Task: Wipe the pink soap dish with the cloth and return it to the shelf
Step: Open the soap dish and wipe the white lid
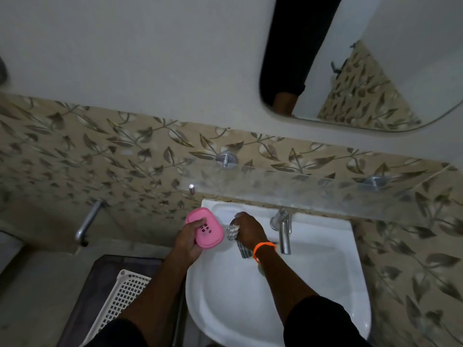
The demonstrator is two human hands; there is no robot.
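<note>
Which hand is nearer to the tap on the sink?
Right. The right hand, gripping the cloth, hovers over the basin just left of the tap. The left hand holds the pink soap dish farther left, at the sink's edge.

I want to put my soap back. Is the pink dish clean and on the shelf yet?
Not yet. The pink plastic soap dish is off the clear glass shelf, held in the left hand over the white sink. The right hand grips the grey checked cloth beside it. Wiping and returning the dish remain.
</note>
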